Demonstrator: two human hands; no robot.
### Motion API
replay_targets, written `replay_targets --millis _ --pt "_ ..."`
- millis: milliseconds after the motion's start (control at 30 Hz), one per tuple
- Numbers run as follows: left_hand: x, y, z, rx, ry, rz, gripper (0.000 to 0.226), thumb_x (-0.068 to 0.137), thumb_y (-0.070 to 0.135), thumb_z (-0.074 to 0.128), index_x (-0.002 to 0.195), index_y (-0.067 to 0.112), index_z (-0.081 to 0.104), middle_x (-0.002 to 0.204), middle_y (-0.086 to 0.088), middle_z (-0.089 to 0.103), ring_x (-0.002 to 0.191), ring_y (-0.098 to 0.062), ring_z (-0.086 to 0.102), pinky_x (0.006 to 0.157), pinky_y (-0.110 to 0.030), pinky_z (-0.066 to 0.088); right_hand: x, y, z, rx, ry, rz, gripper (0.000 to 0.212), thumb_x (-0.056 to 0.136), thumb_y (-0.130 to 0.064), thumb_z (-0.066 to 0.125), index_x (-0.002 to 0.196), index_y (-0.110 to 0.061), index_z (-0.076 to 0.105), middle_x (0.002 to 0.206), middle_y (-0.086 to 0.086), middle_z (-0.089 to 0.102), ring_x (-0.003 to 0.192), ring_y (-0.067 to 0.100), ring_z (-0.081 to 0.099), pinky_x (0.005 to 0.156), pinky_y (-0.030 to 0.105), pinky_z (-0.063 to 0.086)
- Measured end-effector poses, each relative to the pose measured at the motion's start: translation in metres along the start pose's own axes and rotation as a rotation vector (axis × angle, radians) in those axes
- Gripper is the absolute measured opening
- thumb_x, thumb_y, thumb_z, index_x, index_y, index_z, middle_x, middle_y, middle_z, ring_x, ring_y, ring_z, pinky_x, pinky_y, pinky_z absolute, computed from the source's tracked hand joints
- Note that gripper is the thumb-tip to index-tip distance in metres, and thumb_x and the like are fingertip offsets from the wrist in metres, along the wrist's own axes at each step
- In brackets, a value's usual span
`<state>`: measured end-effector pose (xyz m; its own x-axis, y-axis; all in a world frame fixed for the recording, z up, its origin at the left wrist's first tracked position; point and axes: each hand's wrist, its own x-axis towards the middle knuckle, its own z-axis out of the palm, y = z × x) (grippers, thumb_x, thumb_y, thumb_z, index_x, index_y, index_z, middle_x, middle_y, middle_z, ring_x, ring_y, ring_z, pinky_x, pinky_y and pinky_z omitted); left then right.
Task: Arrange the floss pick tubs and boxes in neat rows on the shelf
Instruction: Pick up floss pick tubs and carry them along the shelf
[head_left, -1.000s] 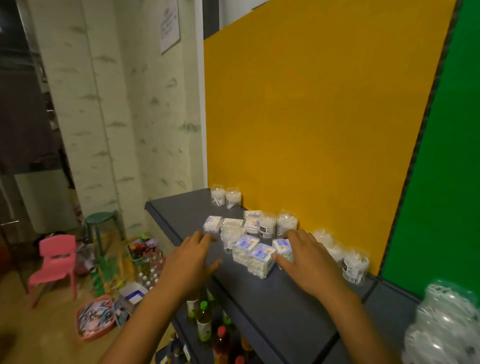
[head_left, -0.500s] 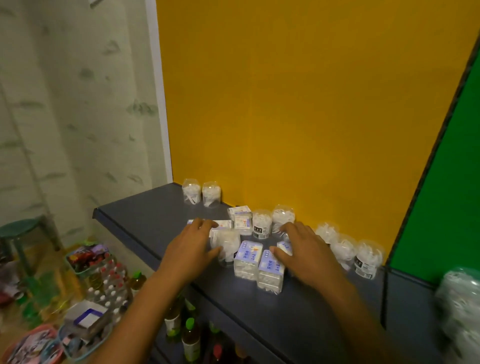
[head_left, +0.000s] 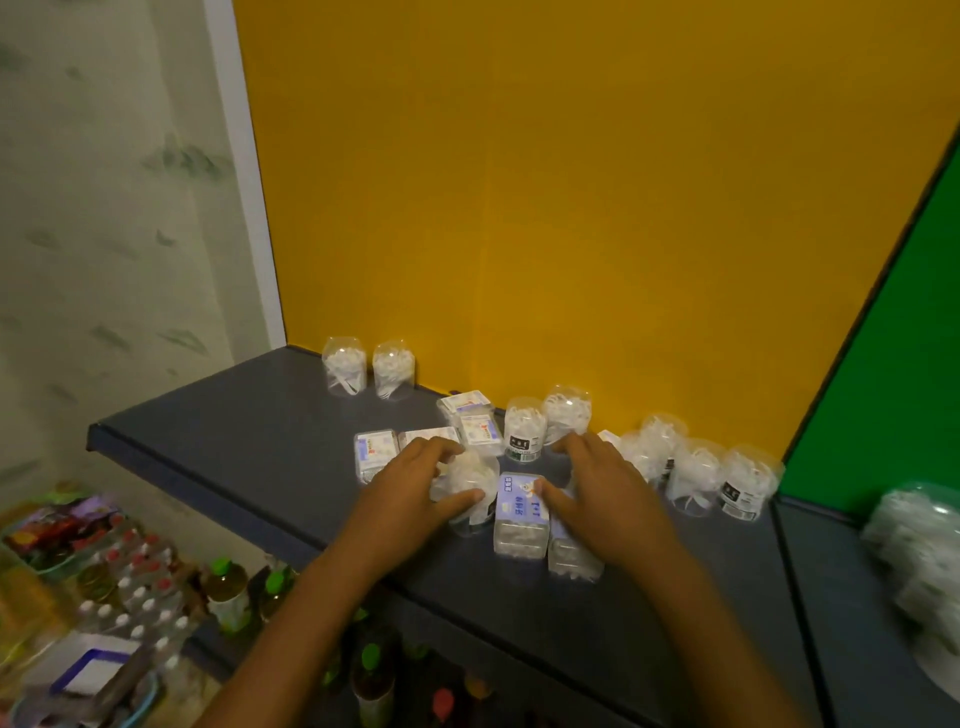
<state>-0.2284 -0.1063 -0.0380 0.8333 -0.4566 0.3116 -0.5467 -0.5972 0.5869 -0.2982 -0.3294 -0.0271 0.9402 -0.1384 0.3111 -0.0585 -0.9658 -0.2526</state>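
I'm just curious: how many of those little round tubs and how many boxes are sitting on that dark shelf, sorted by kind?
Round clear tubs: 8 at least; the cluster at the right is too blurred to be sure.
Flat white boxes: 4
Tall boxes with blue lids: 2
Total: 14 at least

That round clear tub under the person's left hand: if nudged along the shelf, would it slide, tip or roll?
The round clear tub stands upright on the flat shelf, so it would probably slide. It looks taller than wide, so a high push might tip it, and then it could roll. Its loose white picks suggest it is light.
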Motion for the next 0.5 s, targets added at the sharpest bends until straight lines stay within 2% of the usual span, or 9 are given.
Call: replay_targets --millis 133,400,500 --pt "0.005 0.001 0.006 -0.027 0.01 -0.004 0.056 0.073 0.054 0.072 0.12 0.037 0.046 0.125 0.013 0.053 0.098 -0.005 0.054 0.086 -0.03 0.053 0.0 0.005 0.0 -0.003 0.019 0.011 0.05 0.091 -0.058 0.051 0.132 -0.029 0.043 0.132 -0.003 0.052 0.117 0.016 0.051 0.093 0.032 0.047" --pt "0.015 0.002 0.001 -0.16 0.048 -0.005 0.053 0.069 0.041 0.082 0.114 0.034 0.054 0.112 0.015 0.056 0.09 -0.001 0.056 0.076 -0.019 0.051 0.013 0.009 -0.006 0.038 0.061 0.012 0.043 0.092 -0.051 0.055 0.127 -0.028 0.047 0.129 -0.003 0.052 0.115 0.018 0.051 0.091 0.033 0.046" --pt "0.019 0.004 -0.009 -0.301 0.086 -0.013 0.05 0.069 0.033 0.083 0.112 0.03 0.058 0.112 0.012 0.062 0.094 -0.004 0.06 0.077 -0.025 0.056 0.023 0.013 -0.007 0.072 0.066 -0.011 0.039 0.092 -0.048 0.057 0.124 -0.027 0.048 0.125 -0.003 0.053 0.112 0.018 0.052 0.087 0.034 0.047"
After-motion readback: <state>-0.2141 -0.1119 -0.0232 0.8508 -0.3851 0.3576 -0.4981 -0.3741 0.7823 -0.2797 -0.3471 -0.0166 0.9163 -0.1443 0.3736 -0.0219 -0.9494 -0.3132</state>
